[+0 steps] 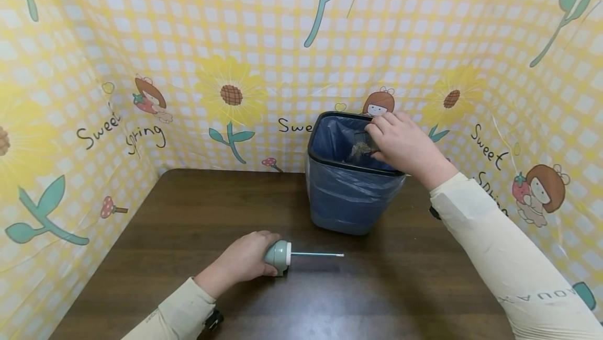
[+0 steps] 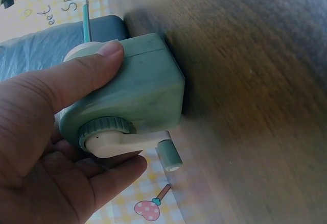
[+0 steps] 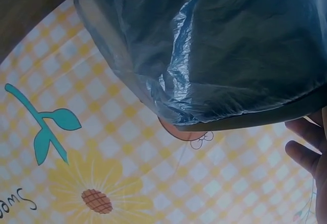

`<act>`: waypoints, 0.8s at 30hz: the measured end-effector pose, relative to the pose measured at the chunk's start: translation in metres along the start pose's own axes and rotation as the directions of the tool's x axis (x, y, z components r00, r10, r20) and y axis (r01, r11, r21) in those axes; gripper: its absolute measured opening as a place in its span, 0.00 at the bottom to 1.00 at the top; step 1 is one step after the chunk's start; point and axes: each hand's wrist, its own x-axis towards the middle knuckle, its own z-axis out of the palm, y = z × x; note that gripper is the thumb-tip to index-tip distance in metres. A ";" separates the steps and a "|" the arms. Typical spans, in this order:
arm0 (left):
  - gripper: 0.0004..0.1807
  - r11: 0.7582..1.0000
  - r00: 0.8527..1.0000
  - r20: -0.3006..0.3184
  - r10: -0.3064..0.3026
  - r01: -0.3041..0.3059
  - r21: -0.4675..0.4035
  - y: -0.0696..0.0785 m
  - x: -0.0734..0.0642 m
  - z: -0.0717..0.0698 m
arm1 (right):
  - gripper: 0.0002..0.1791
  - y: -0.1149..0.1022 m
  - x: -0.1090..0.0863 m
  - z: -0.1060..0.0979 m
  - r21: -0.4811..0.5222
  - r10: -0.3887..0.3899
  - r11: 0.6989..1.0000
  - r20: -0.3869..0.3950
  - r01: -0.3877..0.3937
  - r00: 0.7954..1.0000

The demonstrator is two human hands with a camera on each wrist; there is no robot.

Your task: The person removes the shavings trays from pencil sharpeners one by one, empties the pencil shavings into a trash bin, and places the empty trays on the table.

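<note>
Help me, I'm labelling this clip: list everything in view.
sharpener: 1, green and white, near centre
pencil: 1, blue-green, in sharpener's front
bin: 1, blue, black rim, rear right
bag: 1, translucent, lining bin
container: 1, see-through, at bin's mouth
loose bits: too small to count, pale brown, at bin's mouth
table: 1, dark brown, below
cloth: 1 or more, yellow-and-white check, behind and at sides
wrist devices: 2, black, at wrists
sleeves: 2, cream, forearms
left grip: 1, bare, around sharpener
right grip: 1, bare, holding container

Pencil [image 1: 316,254] partly hidden inside sharpener [image 2: 138,81]
</note>
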 end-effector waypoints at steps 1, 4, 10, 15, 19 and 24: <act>0.39 1.000 1.000 -0.001 0.000 0.000 0.000 0.000 0.000 0.000 | 0.37 0.000 0.000 0.000 0.001 -0.001 1.000 0.000 0.001 1.000; 0.39 1.000 1.000 -0.002 0.002 -0.002 -0.001 0.000 0.000 0.000 | 0.36 0.000 -0.001 0.000 0.005 -0.005 1.000 0.005 0.004 1.000; 0.39 1.000 1.000 -0.001 0.000 0.000 -0.006 0.000 -0.001 0.000 | 0.36 0.001 -0.001 0.000 -0.012 -0.024 1.000 0.018 0.024 1.000; 0.39 1.000 1.000 0.000 -0.004 0.004 -0.006 0.000 -0.001 0.001 | 0.36 0.001 0.001 -0.003 -0.029 -0.051 0.998 0.001 0.051 0.999; 0.40 1.000 1.000 0.002 -0.008 0.008 -0.003 0.000 -0.001 0.001 | 0.36 0.001 0.002 -0.005 -0.041 -0.067 0.997 0.002 0.067 0.998; 0.39 1.000 1.000 -0.001 -0.005 0.005 -0.004 0.000 -0.001 0.001 | 0.36 0.001 0.003 -0.005 -0.053 -0.078 0.996 0.008 0.078 0.997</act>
